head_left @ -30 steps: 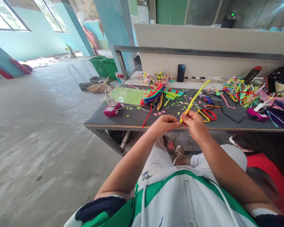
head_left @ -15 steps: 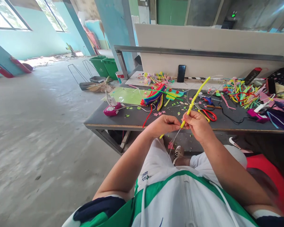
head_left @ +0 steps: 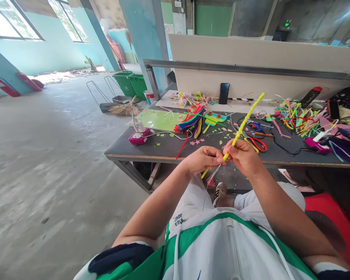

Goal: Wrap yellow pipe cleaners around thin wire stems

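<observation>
A yellow fuzzy stem (head_left: pixel 245 121) slants up to the right over the table's front edge, with a thicker knot partway along it. My right hand (head_left: pixel 243 155) pinches its lower part between thumb and fingers. My left hand (head_left: pixel 205 158) is closed on the stem's bottom end, touching or nearly touching my right fingertips. Thin pale wires (head_left: pixel 214 173) stick out downward below my left fingers, and a short yellow tail (head_left: pixel 204 173) shows beneath that hand. Behind my right hand lie red-handled scissors (head_left: pixel 259 145), partly hidden.
On the dark table (head_left: pixel 125 148) lie a bundle of coloured stems (head_left: pixel 189 119), a green sheet (head_left: pixel 159 119), a magenta device (head_left: pixel 139 137) and a heap of coloured pieces (head_left: pixel 299 114). A black phone (head_left: pixel 224 93) leans on the back board. Green bins (head_left: pixel 138 85) stand beyond the left side.
The view has shifted slightly. Both hands sit a little lower in it, and the yellow stem leans further right. The wires below my left hand look shorter and more bunched.
</observation>
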Available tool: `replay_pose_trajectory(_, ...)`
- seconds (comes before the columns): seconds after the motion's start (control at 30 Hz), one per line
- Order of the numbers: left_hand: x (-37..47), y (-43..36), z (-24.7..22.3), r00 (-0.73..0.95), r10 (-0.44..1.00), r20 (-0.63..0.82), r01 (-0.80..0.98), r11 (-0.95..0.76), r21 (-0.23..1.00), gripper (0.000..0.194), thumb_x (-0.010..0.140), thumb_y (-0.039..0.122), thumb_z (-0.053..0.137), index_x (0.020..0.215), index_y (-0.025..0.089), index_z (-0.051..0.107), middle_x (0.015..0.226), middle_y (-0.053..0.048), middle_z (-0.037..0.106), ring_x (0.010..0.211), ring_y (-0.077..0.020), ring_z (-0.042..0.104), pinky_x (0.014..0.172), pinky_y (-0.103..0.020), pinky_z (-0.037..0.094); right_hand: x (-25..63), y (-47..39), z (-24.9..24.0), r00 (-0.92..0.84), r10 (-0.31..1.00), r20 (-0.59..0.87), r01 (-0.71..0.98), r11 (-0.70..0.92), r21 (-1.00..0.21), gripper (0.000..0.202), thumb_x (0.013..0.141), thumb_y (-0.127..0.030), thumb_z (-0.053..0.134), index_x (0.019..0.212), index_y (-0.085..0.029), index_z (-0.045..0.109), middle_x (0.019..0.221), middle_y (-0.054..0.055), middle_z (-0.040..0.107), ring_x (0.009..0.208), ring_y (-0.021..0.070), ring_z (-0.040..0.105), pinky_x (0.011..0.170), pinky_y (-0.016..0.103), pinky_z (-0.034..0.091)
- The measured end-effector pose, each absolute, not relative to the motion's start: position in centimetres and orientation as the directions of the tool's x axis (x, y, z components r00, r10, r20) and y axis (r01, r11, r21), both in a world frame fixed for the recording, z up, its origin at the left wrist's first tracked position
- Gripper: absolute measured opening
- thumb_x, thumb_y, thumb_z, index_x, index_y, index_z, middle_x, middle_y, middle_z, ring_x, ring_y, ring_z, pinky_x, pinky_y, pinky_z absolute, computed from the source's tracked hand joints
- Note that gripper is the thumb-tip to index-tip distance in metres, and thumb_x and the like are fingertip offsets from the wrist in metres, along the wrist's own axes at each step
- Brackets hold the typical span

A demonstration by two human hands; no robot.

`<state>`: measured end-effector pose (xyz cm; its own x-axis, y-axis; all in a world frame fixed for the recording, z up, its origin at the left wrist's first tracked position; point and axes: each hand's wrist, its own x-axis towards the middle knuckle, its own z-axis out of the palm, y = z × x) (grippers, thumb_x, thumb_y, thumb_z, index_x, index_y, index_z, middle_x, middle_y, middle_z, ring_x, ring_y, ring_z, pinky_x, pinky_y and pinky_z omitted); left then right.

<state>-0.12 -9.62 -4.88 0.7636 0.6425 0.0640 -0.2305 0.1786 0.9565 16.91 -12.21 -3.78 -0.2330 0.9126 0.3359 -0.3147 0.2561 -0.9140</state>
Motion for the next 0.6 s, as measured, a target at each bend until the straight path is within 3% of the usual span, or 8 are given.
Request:
replay_pose_trajectory(0.1,0.4,-10.2,-5.1,0.777,0.629,0.037,-0.243,0.245,0.939,0.035,0.058,0.037,0.080,0.067,0.009,0.061,0.065,-0.003,0.058,0.044,-0.0020,0.032,0.043,-0.021,0.016,17.2,-12.1,-3.8,-0.318,0.856,0.408,-0.369,0.285,-0.885,0.022,0.073,-0.038,0.073,0.066,-0.019,0.064,0.060,-0.001,0.055,0.053,0.0113,0.046,0.049,0.026,0.034)
replay_pose_trajectory(0.2,0.9,-10.3,-5.0,0.729,0.682,0.059,-0.254,0.190,0.948,0.031,0.061,0.036,0.077,0.067,0.010,0.060,0.059,0.000,0.054,0.044,-0.0026,0.032,0.044,-0.021,0.017,17.6,-11.6,-3.9,-0.293,0.867,0.404,-0.349,0.296,-0.889,0.023,0.072,-0.040,0.073,0.067,-0.020,0.064,0.060,-0.001,0.055,0.054,0.0119,0.047,0.050,0.027,0.035)
replay_pose_trajectory(0.27,1.0,-10.0,-4.7,0.628,0.773,0.090,-0.198,0.047,0.979,0.027,0.065,0.035,0.073,0.067,0.011,0.059,0.055,0.003,0.049,0.044,-0.0034,0.031,0.045,-0.021,0.019,17.8,-11.2,-4.0,-0.189,0.911,0.367,-0.273,0.310,-0.911,0.020,0.076,-0.040,0.070,0.076,-0.021,0.065,0.065,-0.001,0.057,0.056,0.0119,0.048,0.053,0.027,0.037)
replay_pose_trajectory(0.37,1.2,-9.5,-4.2,0.425,0.881,0.207,0.051,-0.252,0.966,0.020,0.072,0.031,0.066,0.066,0.013,0.060,0.055,0.003,0.048,0.050,-0.0063,0.037,0.049,-0.021,0.026,17.8,-10.7,-4.0,-0.008,0.932,0.363,-0.178,0.356,-0.918,0.021,0.079,-0.042,0.065,0.084,-0.021,0.064,0.068,-0.001,0.057,0.057,0.0116,0.049,0.056,0.027,0.040)
replay_pose_trajectory(0.47,1.8,-9.4,-4.1,0.294,0.862,0.413,0.330,-0.497,0.802,0.015,0.075,0.021,0.060,0.062,0.014,0.059,0.061,0.001,0.055,0.060,-0.0100,0.047,0.058,-0.024,0.035,17.6,-10.2,-4.5,0.132,0.926,0.354,-0.105,0.368,-0.924,0.024,0.078,-0.044,0.065,0.077,-0.020,0.060,0.065,-0.002,0.057,0.055,0.0112,0.049,0.056,0.026,0.040)
replay_pose_trajectory(0.6,3.0,-9.9,-4.7,0.291,0.733,0.615,0.510,-0.663,0.548,0.017,0.079,0.013,0.053,0.062,0.016,0.058,0.069,-0.003,0.061,0.073,-0.0141,0.053,0.069,-0.027,0.039,17.7,-9.7,-5.4,0.240,0.912,0.333,0.096,0.319,-0.943,0.029,0.074,-0.047,0.067,0.070,-0.019,0.059,0.057,-0.002,0.054,0.051,0.0121,0.047,0.053,0.027,0.039)
